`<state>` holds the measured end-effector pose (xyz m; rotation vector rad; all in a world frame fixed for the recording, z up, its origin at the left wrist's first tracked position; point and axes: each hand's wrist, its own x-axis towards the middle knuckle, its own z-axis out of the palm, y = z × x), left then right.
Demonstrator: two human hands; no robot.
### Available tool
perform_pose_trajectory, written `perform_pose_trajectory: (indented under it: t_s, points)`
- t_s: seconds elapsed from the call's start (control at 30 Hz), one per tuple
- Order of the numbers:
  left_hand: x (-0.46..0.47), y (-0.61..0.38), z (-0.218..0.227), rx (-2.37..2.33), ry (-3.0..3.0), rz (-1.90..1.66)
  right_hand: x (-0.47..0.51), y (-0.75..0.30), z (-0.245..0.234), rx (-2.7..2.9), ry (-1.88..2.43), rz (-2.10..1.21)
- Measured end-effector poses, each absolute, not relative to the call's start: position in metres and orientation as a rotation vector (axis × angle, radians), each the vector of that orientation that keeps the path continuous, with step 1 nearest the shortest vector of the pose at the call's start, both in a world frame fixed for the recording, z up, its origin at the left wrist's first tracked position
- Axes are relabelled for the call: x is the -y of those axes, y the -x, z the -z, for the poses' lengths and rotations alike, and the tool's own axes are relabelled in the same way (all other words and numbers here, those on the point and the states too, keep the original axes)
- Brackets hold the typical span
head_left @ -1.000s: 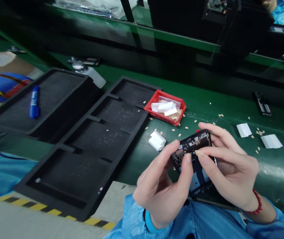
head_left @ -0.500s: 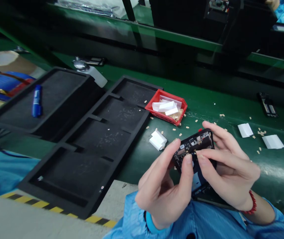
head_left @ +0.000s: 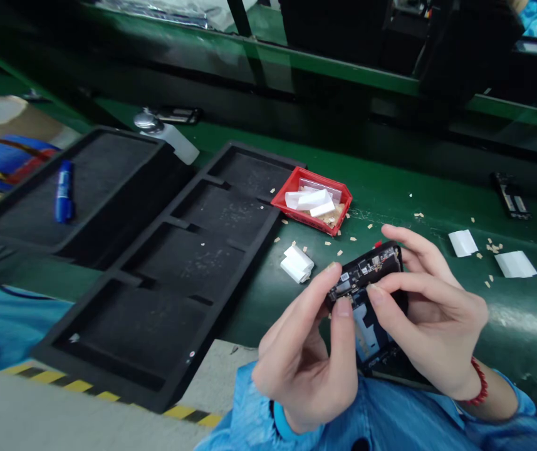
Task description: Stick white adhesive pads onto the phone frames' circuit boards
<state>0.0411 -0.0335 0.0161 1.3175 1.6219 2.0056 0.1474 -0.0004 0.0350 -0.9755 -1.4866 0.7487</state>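
Note:
An opened phone [head_left: 366, 270] is held tilted above the bench, its dark circuit board and inner parts facing up. My left hand [head_left: 309, 354] is closed on its left edge, with the index finger at the upper corner and the thumb pressing on the board. My right hand [head_left: 432, 319] is closed around the right side. Its thumb and index finger are pinched together over the middle of the phone, and I cannot make out whether anything tiny lies between them. A small red tab [head_left: 378, 244] shows behind the phone's top edge.
Left of my hands lies a long black compartment tray [head_left: 230, 300]. A red bin [head_left: 312, 219] holds white paper and small tan pieces. Folded white papers [head_left: 297, 264] and scattered tan bits lie on the green bench [head_left: 259, 313]. A blue marker [head_left: 64, 193] rests on a black box [head_left: 108, 163].
My left thumb has slid left along the board, away from the right fingertips. The right fingertips have shifted slightly left, and more of the phone's lower inside shows.

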Motion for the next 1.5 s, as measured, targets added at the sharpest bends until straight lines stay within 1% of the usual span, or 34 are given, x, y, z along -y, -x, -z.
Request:
perform_pose_trajectory:
  t_s: [1.2,1.5]
  points:
    - [0.0307,-0.0458,-0.0119,-1.683,-1.367,-2.061,0.0044,-0.1433,-0.0317,1.401,0.991,-0.759]
    - [0.0298,-0.0444,-0.0146,-1.732,-1.366,-1.940,0.0076,-0.1497,-0.0299,1.459,0.951,-0.757]
